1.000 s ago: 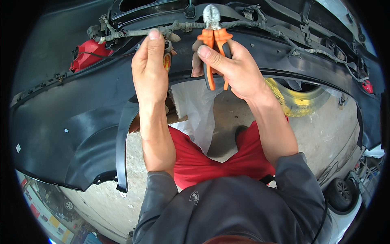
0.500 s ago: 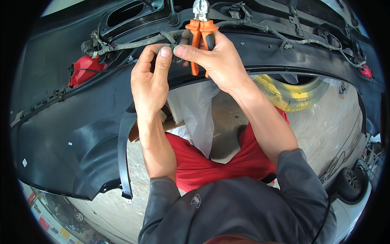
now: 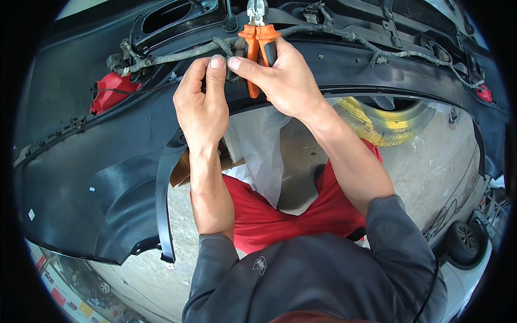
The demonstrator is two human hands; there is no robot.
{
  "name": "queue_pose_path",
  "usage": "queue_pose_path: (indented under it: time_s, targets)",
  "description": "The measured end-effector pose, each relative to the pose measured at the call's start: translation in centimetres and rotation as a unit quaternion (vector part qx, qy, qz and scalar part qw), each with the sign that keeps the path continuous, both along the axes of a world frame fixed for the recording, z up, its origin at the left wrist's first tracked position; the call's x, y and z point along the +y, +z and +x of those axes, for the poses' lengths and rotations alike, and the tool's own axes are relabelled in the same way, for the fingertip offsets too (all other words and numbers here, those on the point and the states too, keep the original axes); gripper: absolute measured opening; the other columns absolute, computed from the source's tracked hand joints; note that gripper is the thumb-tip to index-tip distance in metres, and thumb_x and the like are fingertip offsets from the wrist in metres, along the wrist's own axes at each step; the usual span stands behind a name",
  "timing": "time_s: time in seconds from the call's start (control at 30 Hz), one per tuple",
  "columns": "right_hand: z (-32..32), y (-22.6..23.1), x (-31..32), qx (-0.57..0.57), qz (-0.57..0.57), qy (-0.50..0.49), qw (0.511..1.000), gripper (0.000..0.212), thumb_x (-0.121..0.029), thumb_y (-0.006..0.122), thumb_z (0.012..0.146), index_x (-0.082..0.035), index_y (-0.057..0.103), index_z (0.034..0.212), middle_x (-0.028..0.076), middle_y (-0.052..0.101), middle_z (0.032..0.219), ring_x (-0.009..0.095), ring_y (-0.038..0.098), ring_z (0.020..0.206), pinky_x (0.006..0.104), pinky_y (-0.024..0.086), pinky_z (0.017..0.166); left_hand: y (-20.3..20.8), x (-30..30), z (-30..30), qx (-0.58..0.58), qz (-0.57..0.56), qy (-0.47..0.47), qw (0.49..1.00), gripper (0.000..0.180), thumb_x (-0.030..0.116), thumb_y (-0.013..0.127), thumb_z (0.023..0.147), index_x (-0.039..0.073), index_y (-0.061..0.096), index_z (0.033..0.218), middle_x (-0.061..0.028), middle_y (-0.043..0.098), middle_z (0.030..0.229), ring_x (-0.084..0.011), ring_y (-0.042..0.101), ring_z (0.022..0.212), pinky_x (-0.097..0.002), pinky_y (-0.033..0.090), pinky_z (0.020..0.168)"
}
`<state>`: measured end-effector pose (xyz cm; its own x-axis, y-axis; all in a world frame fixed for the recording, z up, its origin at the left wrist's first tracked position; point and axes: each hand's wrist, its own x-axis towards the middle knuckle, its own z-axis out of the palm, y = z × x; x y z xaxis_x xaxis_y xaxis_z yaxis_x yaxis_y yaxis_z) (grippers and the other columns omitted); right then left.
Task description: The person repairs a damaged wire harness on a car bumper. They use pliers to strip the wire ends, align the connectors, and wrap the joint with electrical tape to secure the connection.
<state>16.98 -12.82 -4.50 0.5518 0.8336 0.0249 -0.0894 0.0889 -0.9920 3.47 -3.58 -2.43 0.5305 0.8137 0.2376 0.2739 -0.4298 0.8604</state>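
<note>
In my right hand point(image 3: 288, 81) are pliers point(image 3: 257, 40) with orange and black handles, their worn metal jaws pointing away from me. The right thumb reaches across to the left. My left hand point(image 3: 202, 105) is closed, thumb and bent fingers pinched at a short branch of a grey wrapped wiring harness point(image 3: 186, 55). The two thumbs nearly meet there. What lies between the left fingertips is mostly hidden. The harness runs along a large black car bumper cover point(image 3: 129, 156) lying in front of me.
Red lamp-like parts point(image 3: 113, 92) point(image 3: 484, 94) sit near both ends of the bumper cover. Beyond its inner edge are a yellow-marked tyre point(image 3: 385, 126) and clear plastic sheeting point(image 3: 261, 156) on the concrete floor. A vehicle wheel point(image 3: 464, 242) stands at the lower right.
The pliers and my right hand have shifted slightly left. My left hand has turned a little, its fingers still pinched at the harness branch.
</note>
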Motion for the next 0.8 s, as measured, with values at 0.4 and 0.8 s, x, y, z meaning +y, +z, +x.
queue_pose_path:
  time_s: [0.4,0.8]
  targets:
    - [1.0,1.6,-2.9,-0.328,-0.108,-0.075,0.936,0.040,-0.026,0.075,0.104,-0.001,0.067,0.133,0.018,0.075,0.095,0.042,0.074,0.087,0.0454,0.058,0.079,-0.4,0.8,-0.4,-0.200,-0.359,-0.059,0.910,0.033,0.031,0.072,0.111,0.000,0.076,0.120,-0.0041,0.076,0.101,-0.0110,0.067,0.085,-0.0261,0.054,0.081]
    - [2.1,2.6,-5.5,-0.546,-0.201,-0.077,0.810,0.065,0.008,0.063,0.092,0.004,0.051,0.156,0.020,0.061,0.138,0.039,0.060,0.134,0.0462,0.059,0.104,-1.2,0.0,1.0,-0.210,-0.338,-0.079,0.914,0.026,0.019,0.080,0.105,0.001,0.073,0.122,-0.0071,0.077,0.102,-0.0126,0.069,0.088,-0.0251,0.054,0.081]
